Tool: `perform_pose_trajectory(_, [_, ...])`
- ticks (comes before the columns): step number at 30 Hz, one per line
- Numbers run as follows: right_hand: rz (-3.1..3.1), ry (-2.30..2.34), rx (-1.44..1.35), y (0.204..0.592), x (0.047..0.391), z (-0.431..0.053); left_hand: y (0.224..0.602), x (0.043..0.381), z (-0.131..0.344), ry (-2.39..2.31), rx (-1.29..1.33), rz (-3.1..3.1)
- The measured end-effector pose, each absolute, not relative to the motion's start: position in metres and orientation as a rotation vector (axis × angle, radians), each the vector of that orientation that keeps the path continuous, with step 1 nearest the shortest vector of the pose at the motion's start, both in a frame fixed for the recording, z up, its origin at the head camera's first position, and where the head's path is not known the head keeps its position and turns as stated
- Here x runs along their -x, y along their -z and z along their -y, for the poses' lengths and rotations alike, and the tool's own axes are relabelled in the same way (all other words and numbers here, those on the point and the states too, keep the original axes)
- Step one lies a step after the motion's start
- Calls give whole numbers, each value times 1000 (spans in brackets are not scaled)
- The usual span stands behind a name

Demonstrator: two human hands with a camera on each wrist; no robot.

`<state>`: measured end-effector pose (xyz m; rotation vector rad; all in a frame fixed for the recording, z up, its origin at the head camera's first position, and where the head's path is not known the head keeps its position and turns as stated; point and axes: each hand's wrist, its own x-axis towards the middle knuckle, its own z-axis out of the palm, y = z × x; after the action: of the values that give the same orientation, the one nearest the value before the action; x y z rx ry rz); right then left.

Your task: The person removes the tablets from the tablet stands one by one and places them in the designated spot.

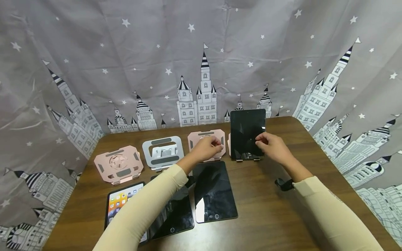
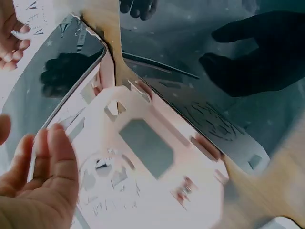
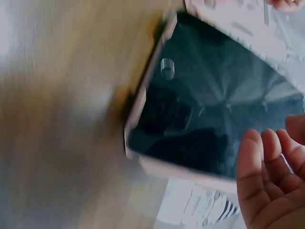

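In the head view, a black-screened tablet (image 1: 245,130) stands upright on a pink stand (image 1: 229,145) at the back right. My right hand (image 1: 274,148) is beside the tablet's right edge, fingers loosely bent. In the right wrist view the right hand (image 3: 269,188) has nothing between thumb and fingers, and the tablet's lower edge sits in the stand's clips. My left hand (image 1: 205,150) is over another pink stand (image 1: 194,137), which bears no tablet. The left wrist view shows the left hand (image 2: 45,169) with relaxed fingers, also holding nothing. A dark tablet (image 1: 216,195) lies flat below that stand.
To the left stand a grey stand (image 1: 146,150) and one more pink stand (image 1: 102,164). Nearer me on the wooden table (image 1: 267,209) lie another dark tablet (image 1: 180,218) and one showing app icons (image 1: 117,200), partly hidden by my left sleeve. A castle-print curtain (image 1: 188,55) hangs behind.
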<state>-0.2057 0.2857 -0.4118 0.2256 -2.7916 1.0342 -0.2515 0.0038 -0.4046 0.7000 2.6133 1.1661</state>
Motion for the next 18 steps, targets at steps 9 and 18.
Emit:
perform_pose_trajectory(9, [2676, -1036, -55, 397, 227, -311, 397, 269, -48, -1472, -514, -2661])
perform_pose_trajectory(18, [2661, -1158, 3, 398, 245, -311, 394, 276, -71, -1580, -316, -2670])
